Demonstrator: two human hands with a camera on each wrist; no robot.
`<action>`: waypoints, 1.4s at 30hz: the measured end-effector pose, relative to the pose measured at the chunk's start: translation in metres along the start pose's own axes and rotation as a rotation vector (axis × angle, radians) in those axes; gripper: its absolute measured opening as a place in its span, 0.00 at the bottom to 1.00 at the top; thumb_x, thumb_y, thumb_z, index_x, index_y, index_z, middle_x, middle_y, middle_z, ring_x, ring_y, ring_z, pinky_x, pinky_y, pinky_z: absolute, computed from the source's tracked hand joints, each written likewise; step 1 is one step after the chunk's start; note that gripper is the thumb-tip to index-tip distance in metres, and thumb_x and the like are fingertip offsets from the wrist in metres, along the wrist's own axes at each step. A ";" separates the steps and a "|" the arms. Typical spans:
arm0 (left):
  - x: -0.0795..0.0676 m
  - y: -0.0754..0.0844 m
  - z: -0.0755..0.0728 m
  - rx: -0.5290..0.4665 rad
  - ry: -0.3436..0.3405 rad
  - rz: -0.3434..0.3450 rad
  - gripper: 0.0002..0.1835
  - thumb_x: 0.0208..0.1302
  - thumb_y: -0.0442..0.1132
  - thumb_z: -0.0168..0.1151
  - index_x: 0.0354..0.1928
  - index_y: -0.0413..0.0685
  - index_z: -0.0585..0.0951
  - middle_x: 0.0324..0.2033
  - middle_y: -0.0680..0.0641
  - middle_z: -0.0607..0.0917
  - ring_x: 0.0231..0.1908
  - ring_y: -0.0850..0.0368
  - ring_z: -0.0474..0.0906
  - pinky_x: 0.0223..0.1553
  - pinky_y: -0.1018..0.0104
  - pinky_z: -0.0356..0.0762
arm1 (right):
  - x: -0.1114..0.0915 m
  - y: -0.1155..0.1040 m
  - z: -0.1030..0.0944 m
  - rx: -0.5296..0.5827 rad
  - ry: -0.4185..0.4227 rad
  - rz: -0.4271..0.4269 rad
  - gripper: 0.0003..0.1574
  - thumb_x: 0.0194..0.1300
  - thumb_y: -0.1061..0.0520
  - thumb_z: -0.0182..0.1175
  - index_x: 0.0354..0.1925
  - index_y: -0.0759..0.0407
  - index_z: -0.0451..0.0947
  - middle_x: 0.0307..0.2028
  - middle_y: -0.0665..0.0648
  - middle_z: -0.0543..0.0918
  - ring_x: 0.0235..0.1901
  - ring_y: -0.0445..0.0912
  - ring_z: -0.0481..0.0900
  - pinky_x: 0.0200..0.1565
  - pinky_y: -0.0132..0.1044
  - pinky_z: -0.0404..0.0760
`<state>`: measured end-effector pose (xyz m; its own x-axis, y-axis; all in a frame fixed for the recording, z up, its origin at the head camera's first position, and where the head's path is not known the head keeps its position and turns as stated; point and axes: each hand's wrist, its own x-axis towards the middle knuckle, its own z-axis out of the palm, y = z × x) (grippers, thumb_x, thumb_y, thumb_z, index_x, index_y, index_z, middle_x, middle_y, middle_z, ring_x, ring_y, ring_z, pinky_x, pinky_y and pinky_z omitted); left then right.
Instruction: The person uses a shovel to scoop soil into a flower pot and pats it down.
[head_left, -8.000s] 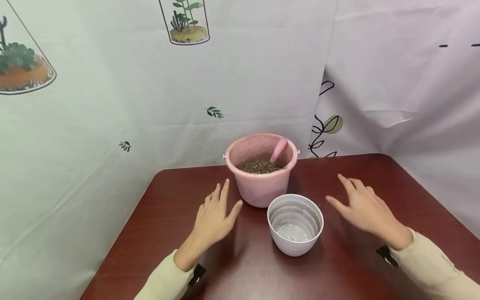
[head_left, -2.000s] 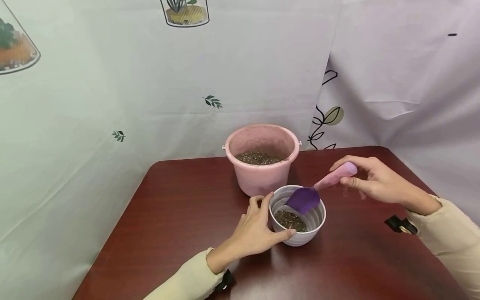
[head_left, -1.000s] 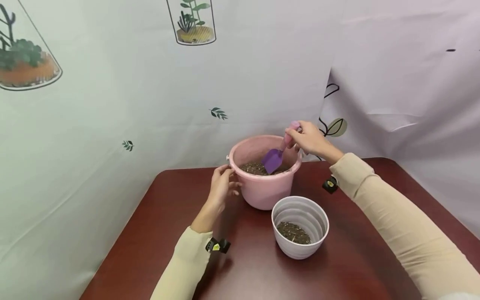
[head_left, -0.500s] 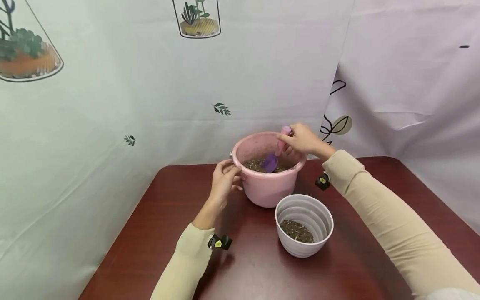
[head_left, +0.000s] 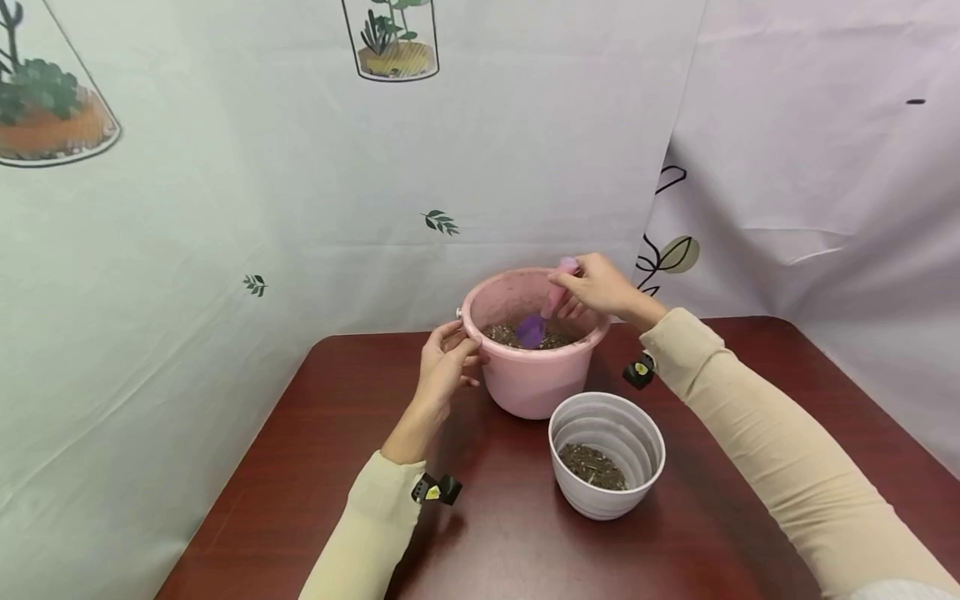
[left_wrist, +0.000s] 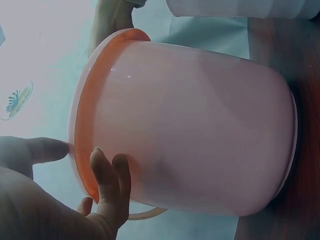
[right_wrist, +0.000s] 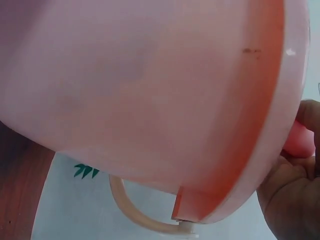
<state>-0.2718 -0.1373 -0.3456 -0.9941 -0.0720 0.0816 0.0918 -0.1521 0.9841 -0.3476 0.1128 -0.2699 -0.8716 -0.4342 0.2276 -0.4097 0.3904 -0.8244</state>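
Gripping the trowel (head_left: 557, 298), the right hand (head_left: 602, 287) holds its purple blade (head_left: 532, 332) inside the pink bucket (head_left: 534, 383), apparently part-sunk in soil (head_left: 504, 335). The left hand (head_left: 440, 367) pinches the rim (head_left: 536, 355); a white pot (head_left: 602, 502) stands near on the tabletop (head_left: 510, 525).

Soft glare on the tabletop (head_left: 517, 546)

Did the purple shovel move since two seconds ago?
Yes: from over the white pot, the shovel went farther back, into the unmoved pink bucket.
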 end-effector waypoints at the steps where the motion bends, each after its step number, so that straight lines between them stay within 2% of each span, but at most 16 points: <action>1: 0.000 0.000 0.000 0.001 0.000 -0.001 0.30 0.64 0.35 0.63 0.67 0.40 0.66 0.63 0.36 0.74 0.32 0.56 0.85 0.17 0.70 0.75 | -0.001 0.000 0.001 -0.001 0.004 0.002 0.22 0.75 0.55 0.54 0.34 0.73 0.80 0.30 0.69 0.86 0.21 0.51 0.86 0.26 0.44 0.85; 8: -0.001 -0.001 -0.003 0.012 0.017 -0.019 0.29 0.65 0.35 0.62 0.67 0.42 0.67 0.63 0.38 0.74 0.30 0.58 0.85 0.17 0.70 0.75 | -0.002 -0.001 0.007 0.041 -0.017 -0.010 0.21 0.75 0.55 0.54 0.35 0.74 0.80 0.31 0.69 0.87 0.22 0.53 0.86 0.27 0.45 0.85; 13: 0.002 -0.002 0.001 0.011 0.004 -0.021 0.29 0.65 0.36 0.63 0.67 0.44 0.67 0.62 0.39 0.75 0.30 0.60 0.84 0.18 0.71 0.75 | -0.002 0.001 0.004 0.070 0.008 -0.005 0.20 0.75 0.56 0.53 0.36 0.75 0.79 0.30 0.70 0.86 0.23 0.54 0.86 0.27 0.44 0.85; 23: 0.003 -0.002 0.000 0.021 0.012 -0.023 0.28 0.65 0.36 0.63 0.66 0.44 0.67 0.62 0.40 0.76 0.30 0.58 0.84 0.18 0.70 0.75 | 0.001 0.004 0.006 0.138 -0.034 0.000 0.20 0.76 0.59 0.51 0.38 0.77 0.79 0.32 0.70 0.86 0.24 0.51 0.87 0.29 0.45 0.85; 32: 0.002 -0.001 -0.001 0.027 0.014 -0.018 0.29 0.64 0.36 0.63 0.66 0.44 0.67 0.62 0.39 0.75 0.32 0.54 0.84 0.18 0.69 0.75 | -0.002 0.005 0.008 0.228 -0.034 0.063 0.20 0.76 0.58 0.51 0.42 0.78 0.78 0.35 0.72 0.86 0.30 0.56 0.88 0.32 0.44 0.86; 36: 0.002 -0.001 -0.001 0.023 0.015 -0.021 0.28 0.64 0.36 0.63 0.66 0.45 0.68 0.62 0.39 0.74 0.31 0.55 0.84 0.18 0.70 0.75 | -0.005 0.007 0.004 0.299 0.018 0.102 0.19 0.76 0.57 0.52 0.42 0.76 0.77 0.33 0.70 0.87 0.32 0.58 0.88 0.31 0.41 0.86; 42: 0.003 -0.001 0.001 0.020 0.000 -0.022 0.28 0.65 0.36 0.62 0.66 0.44 0.67 0.63 0.38 0.74 0.30 0.58 0.84 0.19 0.70 0.75 | -0.011 0.011 -0.004 0.352 0.078 0.161 0.17 0.76 0.57 0.52 0.43 0.73 0.77 0.28 0.64 0.87 0.27 0.51 0.88 0.24 0.35 0.83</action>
<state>-0.2746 -0.1366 -0.3466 -0.9958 -0.0688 0.0601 0.0690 -0.1344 0.9885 -0.3440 0.1250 -0.2796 -0.9405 -0.3219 0.1083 -0.1606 0.1406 -0.9770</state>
